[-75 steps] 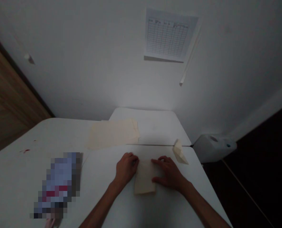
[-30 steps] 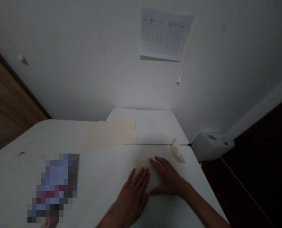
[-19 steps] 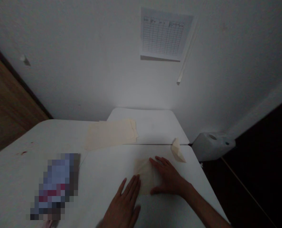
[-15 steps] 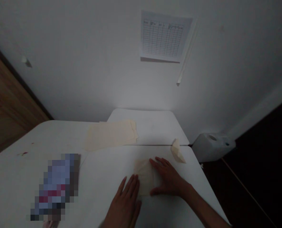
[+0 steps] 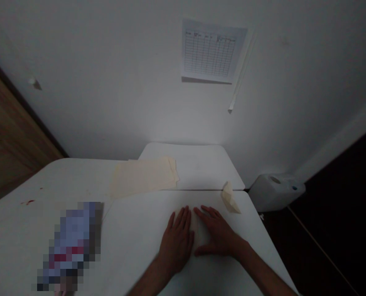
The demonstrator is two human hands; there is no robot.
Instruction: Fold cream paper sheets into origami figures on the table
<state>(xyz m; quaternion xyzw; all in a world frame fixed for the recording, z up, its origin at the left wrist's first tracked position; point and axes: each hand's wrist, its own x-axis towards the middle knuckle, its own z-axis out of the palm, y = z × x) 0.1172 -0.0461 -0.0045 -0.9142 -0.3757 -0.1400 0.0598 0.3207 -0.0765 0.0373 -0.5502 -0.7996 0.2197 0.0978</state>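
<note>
A thin, cream-coloured square of paper (image 5: 196, 226) lies on the white table (image 5: 130, 246), mostly hidden by my hands. My left hand (image 5: 178, 242) rests flat over it, palm down, fingers stretched forward. At the paper's right edge, my right hand (image 5: 220, 234) touches down with thumb and fingers spread apart. Just beyond it, to the right, sits a small folded piece of cream paper (image 5: 230, 199). Several larger cream sheets (image 5: 142, 176) are loosely stacked toward the back left.
On the left of the table lies a blurred-out blue and red item (image 5: 73, 238). A printed chart (image 5: 212, 51) hangs on the wall behind. Beyond the table's right edge, a white plastic jug (image 5: 275, 195) stands by the wall. Small reddish marks (image 5: 30, 202) show at far left.
My left hand has slid right and forward across the paper, covering most of it. The right hand has stayed at the paper's right edge.
</note>
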